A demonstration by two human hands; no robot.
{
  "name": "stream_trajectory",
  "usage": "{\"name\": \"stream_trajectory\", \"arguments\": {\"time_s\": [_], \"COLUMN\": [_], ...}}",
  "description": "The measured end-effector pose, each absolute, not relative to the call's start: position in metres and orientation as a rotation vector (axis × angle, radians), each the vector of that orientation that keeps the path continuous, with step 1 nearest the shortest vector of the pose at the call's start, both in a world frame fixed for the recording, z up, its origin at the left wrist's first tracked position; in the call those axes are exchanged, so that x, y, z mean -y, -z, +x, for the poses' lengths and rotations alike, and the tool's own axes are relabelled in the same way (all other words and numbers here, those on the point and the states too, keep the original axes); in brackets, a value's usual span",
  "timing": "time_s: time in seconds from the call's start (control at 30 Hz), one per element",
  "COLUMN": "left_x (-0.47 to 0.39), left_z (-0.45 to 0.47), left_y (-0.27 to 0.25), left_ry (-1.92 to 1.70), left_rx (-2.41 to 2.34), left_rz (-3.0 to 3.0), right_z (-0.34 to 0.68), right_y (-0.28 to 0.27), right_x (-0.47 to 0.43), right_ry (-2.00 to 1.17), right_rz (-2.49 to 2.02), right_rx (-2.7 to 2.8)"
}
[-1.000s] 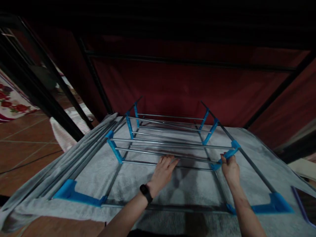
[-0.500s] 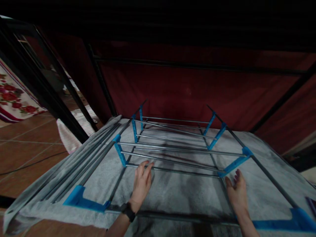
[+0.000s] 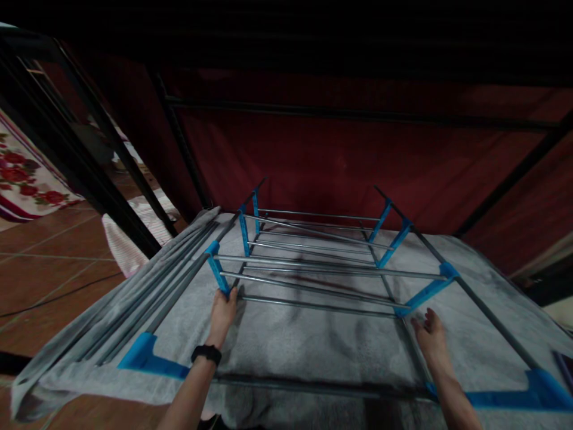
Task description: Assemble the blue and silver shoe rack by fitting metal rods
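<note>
A rack frame of grey metal tubes [image 3: 322, 388] joined by blue plastic brackets [image 3: 425, 297] lies on a grey cloth. My left hand [image 3: 224, 313], with a black watch on its wrist, is closed around the lower end of the left blue bracket [image 3: 216, 267], where it meets the side tube. On the other side my right hand [image 3: 432, 340] hovers beside the right tube, just below the right bracket's lower end. Its fingers are apart and hold nothing. Thin metal rods [image 3: 313, 289] span between the brackets, some of them slanting.
Several loose tubes [image 3: 147, 298] lie along the left side of the grey cloth [image 3: 286, 346]. Black metal posts [image 3: 120, 215] and a dark red curtain [image 3: 304, 161] stand around it. A striped cloth [image 3: 129, 239] and a cable [image 3: 58, 297] are on the tiled floor.
My left hand has moved left from the lower rod and taken hold of the left bracket's lower end. My right hand has stayed almost in place.
</note>
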State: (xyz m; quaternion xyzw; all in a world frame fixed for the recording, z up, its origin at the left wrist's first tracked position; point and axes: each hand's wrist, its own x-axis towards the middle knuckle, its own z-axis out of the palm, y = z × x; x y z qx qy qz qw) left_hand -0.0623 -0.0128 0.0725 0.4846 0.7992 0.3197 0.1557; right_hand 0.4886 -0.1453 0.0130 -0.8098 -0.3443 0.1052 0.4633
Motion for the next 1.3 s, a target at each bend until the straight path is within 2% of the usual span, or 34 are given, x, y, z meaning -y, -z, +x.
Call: {"name": "stream_trajectory", "arguments": {"time_s": [0.17, 0.33, 0.7, 0.97, 1.3], "left_x": [0.005, 0.006, 0.027, 0.022, 0.027], "left_z": [-0.069, -0.073, -0.052, -0.053, -0.054], "left_y": [-0.067, -0.06, -0.057, -0.068, -0.056], "left_ry": [-0.752, -0.712, -0.745, -0.771, -0.8], "left_rx": [-2.307, -2.335, -2.444, -2.387, -2.425], "left_rz": [1.508, 1.57, 1.524, 1.513, 1.527], "right_z": [0.487, 0.477, 0.484, 0.481, 0.487], "right_y": [-0.009, -0.017, -0.029, -0.022, -0.013], "right_x": [0.12, 0.107, 0.111, 0.115, 0.112], "right_ry": [-0.408, -0.35, -0.256, -0.326, -0.331], "right_rz": [-1.897, -1.939, -2.033, -2.05, -2.045], "right_rx": [0.838, 0.774, 0.748, 0.785, 0.745]}}
